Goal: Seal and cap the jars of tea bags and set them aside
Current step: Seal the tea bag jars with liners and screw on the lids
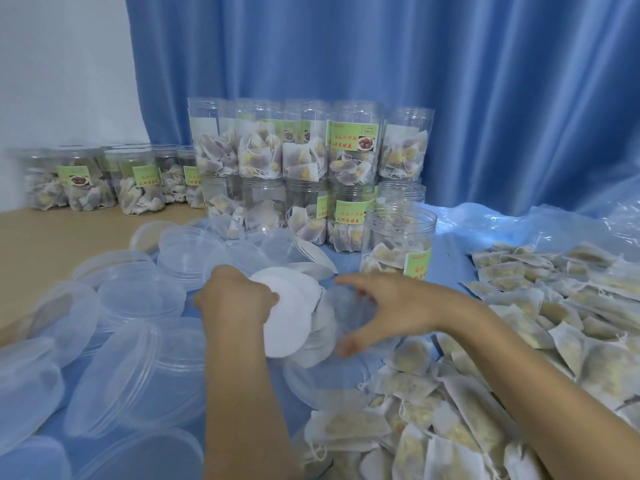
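Far left on the bench [52, 233], a row of capped jars [79, 188] stands against the wall, already set aside. In front of them, clear lids [138, 382] sprawl in a loose heap across the blue sheet [453, 244].

Moving in, the left hand [235, 299] pinches a white round seal [284, 317], fingers curled on its near edge, lifting it off a fanned pile of seals [322, 327]. Beside it the right hand [391, 306] spreads wide, thumb low and fingers arched over a blurred clear lid [349, 313]; whether it touches that lid I cannot tell.

Behind them, two tiers of filled jars [304, 174] wait uncapped, and one open jar [398, 244] of tea bags stands just right of centre, near the right hand. That looks like the next customer.

To do this well, I'd say: peel off one seal only, since they cling together, lay it flat and centred on the jar's mouth, then bring the lid down square before twisting, so the seal doesn't crease.

Far right, loose tea bags [519, 341] cover the sheet.
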Demonstrator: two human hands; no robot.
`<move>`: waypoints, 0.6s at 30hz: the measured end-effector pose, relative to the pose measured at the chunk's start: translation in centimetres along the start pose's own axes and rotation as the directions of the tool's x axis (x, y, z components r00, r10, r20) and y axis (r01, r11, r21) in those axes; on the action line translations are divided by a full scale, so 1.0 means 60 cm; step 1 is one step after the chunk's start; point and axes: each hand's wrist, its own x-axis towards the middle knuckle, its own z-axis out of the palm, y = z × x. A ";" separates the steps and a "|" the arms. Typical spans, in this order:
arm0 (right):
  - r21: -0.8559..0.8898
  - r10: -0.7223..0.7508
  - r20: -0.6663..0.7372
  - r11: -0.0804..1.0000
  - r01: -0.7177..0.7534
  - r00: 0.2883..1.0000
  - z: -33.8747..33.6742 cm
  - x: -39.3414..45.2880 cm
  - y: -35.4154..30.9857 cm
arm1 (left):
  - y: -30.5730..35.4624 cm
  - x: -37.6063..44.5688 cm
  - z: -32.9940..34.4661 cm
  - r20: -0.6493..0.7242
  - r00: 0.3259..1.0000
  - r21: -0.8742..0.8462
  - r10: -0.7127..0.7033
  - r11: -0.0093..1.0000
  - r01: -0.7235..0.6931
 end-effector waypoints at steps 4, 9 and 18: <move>0.172 -0.010 -0.303 0.983 0.065 0.953 -0.026 -0.006 0.005 | -0.003 -0.008 -0.012 -0.186 0.980 -0.324 0.069 0.937 -0.127; 0.191 -0.162 -0.585 0.925 0.329 0.795 -0.012 -0.005 -0.019 | 0.026 -0.028 0.011 -0.014 0.983 -0.717 0.182 0.684 -0.137; 0.474 -0.076 -0.734 0.654 0.589 0.675 -0.022 -0.013 -0.022 | 0.059 -0.039 0.038 0.295 0.925 -0.950 0.241 0.180 0.256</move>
